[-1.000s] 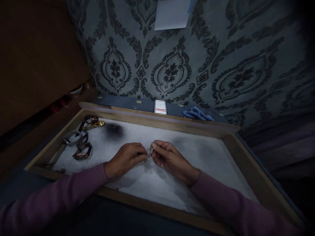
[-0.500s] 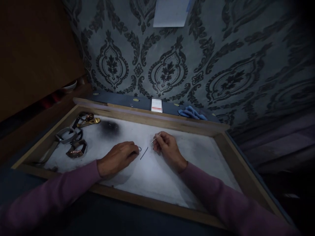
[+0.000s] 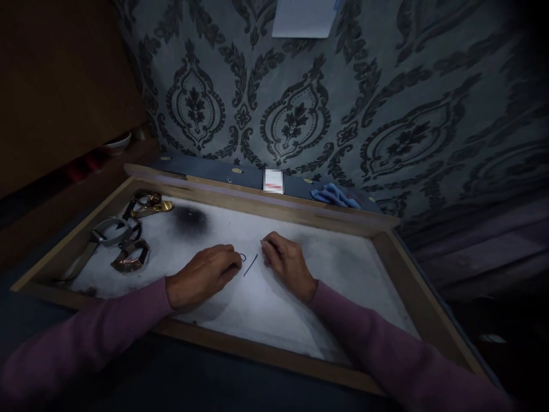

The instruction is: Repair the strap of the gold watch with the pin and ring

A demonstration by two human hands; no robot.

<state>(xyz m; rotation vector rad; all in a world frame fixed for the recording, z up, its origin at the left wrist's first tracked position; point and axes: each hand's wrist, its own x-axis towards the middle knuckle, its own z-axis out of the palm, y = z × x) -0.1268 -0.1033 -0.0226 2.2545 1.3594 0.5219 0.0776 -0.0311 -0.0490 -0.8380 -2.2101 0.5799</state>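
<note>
On the white bottom of the shallow wooden tray, my left hand (image 3: 208,273) is closed, palm down, its fingertips pinching a small dark loop (image 3: 243,258) that pokes out past them. What else those fingers cover is hidden. A thin dark stick-like piece (image 3: 251,265) lies flat between my two hands. My right hand (image 3: 288,264) is pinched, thumb against fingers, on a thin silvery tool, of which barely a pale end shows by the fingertips. Its kind is too small to tell.
Several wristwatches (image 3: 130,256) lie at the tray's left end, one gold-coloured. A raised wooden rim (image 3: 274,375) surrounds the work surface. Behind it are a small white box (image 3: 273,181) and a crumpled blue cloth (image 3: 334,195), close to the patterned wall (image 3: 295,120).
My right hand has turned, its fingers folding over the silvery tool, which was plainly visible before. My left hand and the dark stick-like piece stay nearly in place; the view shifts slightly.
</note>
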